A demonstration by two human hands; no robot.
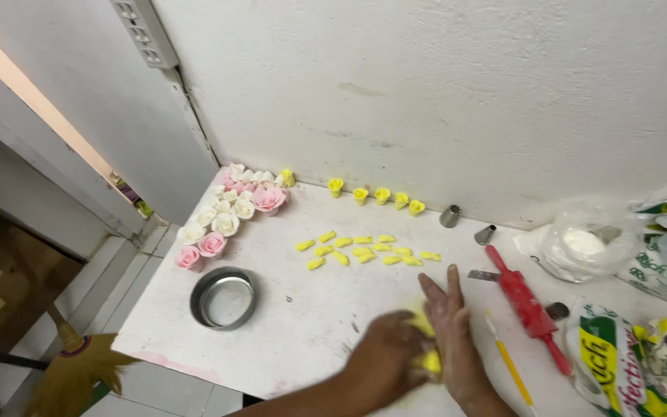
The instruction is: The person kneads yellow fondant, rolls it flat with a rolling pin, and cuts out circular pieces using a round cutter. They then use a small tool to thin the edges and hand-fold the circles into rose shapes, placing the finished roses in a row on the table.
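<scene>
Yellow paste lump (pixel 426 340) pressed between both palms, at 6 o'clock on white counter (pixel 303 324). Left hand (pixel 386 357) cupped beneath, right hand (pixel 451 320) flat on top, fingers extended (motion blur; exact grip unclear). Best kept: even pressure, palms parallel. Finished yellow pieces (pixel 364 249) at 12 o'clock, red rolling pin (pixel 526 305) at 3.

Bare worktop (pixel 303 324) is lying open between the steel bowl (pixel 223 298) and the hands, and a clear strip is running between the petals (pixel 364 250) and the 5 yellow buds (pixel 376 194) along the wall. Left, roses (pixel 229 208) are crowding the corner. Right, the red roller (pixel 526 305), yellow tool (pixel 509 359), 2 nozzles (pixel 466 224) and bags (pixel 634 355) are blocking passage.
</scene>
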